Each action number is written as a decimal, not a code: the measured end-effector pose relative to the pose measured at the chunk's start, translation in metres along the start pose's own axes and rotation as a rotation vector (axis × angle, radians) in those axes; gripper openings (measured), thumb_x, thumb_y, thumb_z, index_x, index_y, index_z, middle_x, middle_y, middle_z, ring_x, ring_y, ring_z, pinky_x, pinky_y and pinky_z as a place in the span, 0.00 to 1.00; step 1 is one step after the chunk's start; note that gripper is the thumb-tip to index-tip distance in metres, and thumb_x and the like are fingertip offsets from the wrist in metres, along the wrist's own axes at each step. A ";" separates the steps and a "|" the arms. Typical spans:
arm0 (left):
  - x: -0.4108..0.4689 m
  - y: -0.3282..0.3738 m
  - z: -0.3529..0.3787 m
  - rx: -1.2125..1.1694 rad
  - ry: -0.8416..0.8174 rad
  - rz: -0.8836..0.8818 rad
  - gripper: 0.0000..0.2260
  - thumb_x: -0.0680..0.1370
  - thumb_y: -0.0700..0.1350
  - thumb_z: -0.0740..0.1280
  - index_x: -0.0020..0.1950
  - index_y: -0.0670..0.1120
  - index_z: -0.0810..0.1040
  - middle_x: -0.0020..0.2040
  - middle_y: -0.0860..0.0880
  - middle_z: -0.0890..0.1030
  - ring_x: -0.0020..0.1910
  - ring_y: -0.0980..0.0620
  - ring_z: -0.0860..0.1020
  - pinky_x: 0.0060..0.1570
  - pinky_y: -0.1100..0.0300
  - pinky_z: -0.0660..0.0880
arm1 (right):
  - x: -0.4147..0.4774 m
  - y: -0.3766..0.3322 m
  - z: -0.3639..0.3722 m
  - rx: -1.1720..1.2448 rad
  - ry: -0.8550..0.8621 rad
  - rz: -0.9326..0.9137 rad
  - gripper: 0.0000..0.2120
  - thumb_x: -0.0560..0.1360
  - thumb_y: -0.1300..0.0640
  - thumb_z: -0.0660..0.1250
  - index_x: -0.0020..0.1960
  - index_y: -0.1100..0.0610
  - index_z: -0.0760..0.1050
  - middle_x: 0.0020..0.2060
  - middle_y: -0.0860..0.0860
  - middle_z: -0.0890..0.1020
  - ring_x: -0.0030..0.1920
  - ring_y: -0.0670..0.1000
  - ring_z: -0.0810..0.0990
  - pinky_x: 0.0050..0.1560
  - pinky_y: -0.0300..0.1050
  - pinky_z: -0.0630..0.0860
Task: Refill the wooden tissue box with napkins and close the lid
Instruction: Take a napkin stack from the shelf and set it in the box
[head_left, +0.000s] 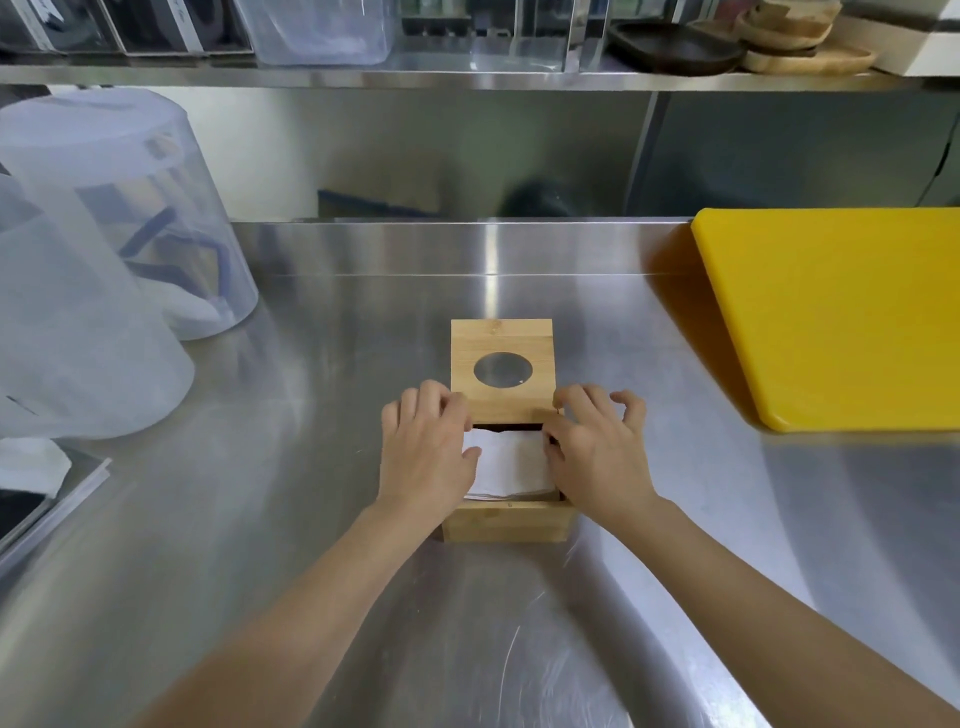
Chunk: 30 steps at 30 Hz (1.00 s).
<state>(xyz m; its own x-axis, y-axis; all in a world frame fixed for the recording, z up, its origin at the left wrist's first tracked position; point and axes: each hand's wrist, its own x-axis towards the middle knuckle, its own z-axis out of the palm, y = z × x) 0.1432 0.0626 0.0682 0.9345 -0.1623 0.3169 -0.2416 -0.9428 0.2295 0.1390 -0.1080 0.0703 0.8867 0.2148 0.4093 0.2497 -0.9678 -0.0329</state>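
A wooden tissue box (506, 522) stands on the steel counter (311, 519) in front of me. Its lid (498, 338), with a round hole, sits slid back away from me, so the near half of the box is uncovered. White napkins (511, 465) lie stacked inside the opening. My left hand (423, 457) rests on the box's left side, its fingers curled on the lid's near left corner. My right hand (597, 452) is on the right side, thumb and forefinger pinching the lid's near right corner, the other fingers spread.
A thick yellow cutting board (841, 312) lies at the right. Two large translucent plastic containers (130, 208) stand at the left, with a white cloth (31, 465) on a tray below them. A steel shelf (467, 78) with trays and wooden plates runs overhead at the back.
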 end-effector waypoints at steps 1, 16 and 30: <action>0.000 0.001 -0.002 -0.065 0.015 0.098 0.08 0.70 0.42 0.71 0.45 0.45 0.74 0.46 0.47 0.75 0.47 0.46 0.72 0.46 0.59 0.59 | -0.001 0.001 0.000 0.020 0.074 -0.070 0.06 0.58 0.67 0.73 0.31 0.59 0.79 0.36 0.53 0.81 0.38 0.57 0.80 0.52 0.51 0.65; 0.015 -0.003 -0.009 0.350 -0.520 0.384 0.04 0.73 0.45 0.66 0.42 0.49 0.70 0.41 0.51 0.76 0.47 0.51 0.74 0.68 0.42 0.36 | 0.019 0.007 0.001 -0.153 -0.459 -0.421 0.05 0.72 0.56 0.62 0.45 0.56 0.75 0.44 0.52 0.82 0.41 0.54 0.74 0.45 0.43 0.53; 0.025 -0.013 -0.006 0.178 -0.591 0.325 0.07 0.71 0.48 0.69 0.46 0.50 0.74 0.47 0.53 0.77 0.45 0.51 0.73 0.58 0.54 0.62 | 0.030 0.006 -0.004 -0.152 -0.570 -0.410 0.05 0.67 0.57 0.65 0.38 0.52 0.68 0.35 0.49 0.74 0.35 0.52 0.68 0.43 0.45 0.58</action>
<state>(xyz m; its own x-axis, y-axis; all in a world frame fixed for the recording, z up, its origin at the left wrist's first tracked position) 0.1680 0.0725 0.0790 0.8202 -0.5276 -0.2213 -0.5334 -0.8450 0.0378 0.1659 -0.1079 0.0859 0.8090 0.5598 -0.1795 0.5858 -0.7933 0.1660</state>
